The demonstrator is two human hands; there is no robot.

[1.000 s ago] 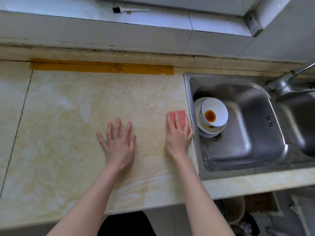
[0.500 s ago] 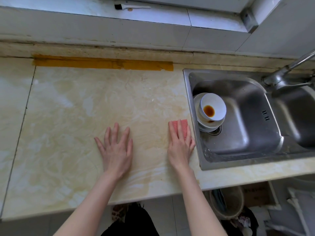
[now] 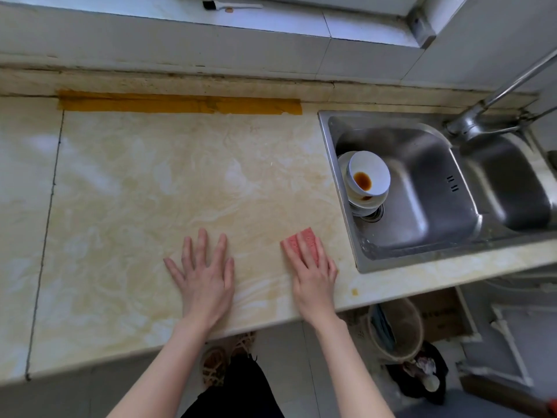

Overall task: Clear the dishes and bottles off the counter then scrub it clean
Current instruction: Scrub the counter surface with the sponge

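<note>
My right hand [image 3: 313, 270] presses a pink sponge [image 3: 304, 240] flat on the beige marble counter [image 3: 156, 188] with straight fingers, near the front edge and just left of the sink. My left hand [image 3: 205, 273] rests flat on the counter with spread fingers, to the left of the sponge. Stacked white bowls [image 3: 366, 179] with brown sauce residue sit in the left basin of the steel sink [image 3: 422, 245]. No dishes or bottles stand on the counter.
A yellow tape strip [image 3: 180, 104] runs along the counter's back edge. The faucet [image 3: 494, 101] rises behind the sink. A small brush [image 3: 229, 6] lies on the windowsill. Under the counter stand a bucket [image 3: 394, 330] and a dark bag [image 3: 422, 369].
My right hand has drawn the sponge toward the counter's front edge. My left hand has stayed flat on the counter. The view has tilted down, showing more floor.
</note>
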